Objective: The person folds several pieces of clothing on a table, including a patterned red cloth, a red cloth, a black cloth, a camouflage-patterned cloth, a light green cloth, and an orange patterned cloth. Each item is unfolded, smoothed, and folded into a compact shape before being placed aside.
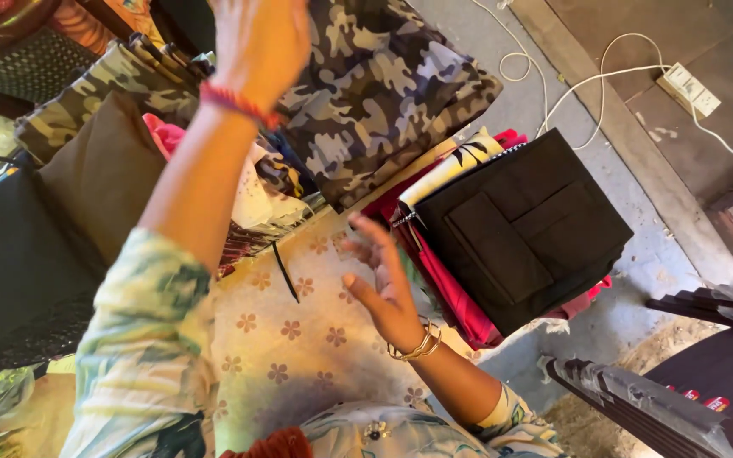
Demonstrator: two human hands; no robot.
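Reaching up over the pile, the left hand (258, 42) is raised high near the top of the view, its back toward the camera and its fingers cut off by the frame edge, so I cannot tell whether it grips anything. A red bangle (237, 105) circles its wrist, and a pale floral sleeve (150, 339) covers the upper arm. Behind that hand lies the camouflage cloth (383, 93), spread at a slant across the far part of the table.

Lower down, the right hand (381, 284) hovers open, fingers spread and slightly curled, palm turned leftward, holding nothing. Gold bangles (418, 343) sit at its wrist. It hangs above the flowered tablecloth (294, 339), cream with small brown blossoms, and just beside the stack of folded clothes to its right.

That stack is topped by a black folded garment (523, 225) with a flap pocket, resting on red cloth (456, 297) and a cream printed piece (460, 161) that peeks out at the far edge. A thin dark strip (285, 273) lies on the tablecloth near the right hand.

To the left sit a brown cushion (103, 170), a black bag (10, 254) and a second camouflage fold (86, 97), with pink cloth (163, 136) between them. On the concrete floor beyond, a white cable (570, 85) runs to a power strip (689, 89). A dark plastic chair (689, 390) stands at lower right.
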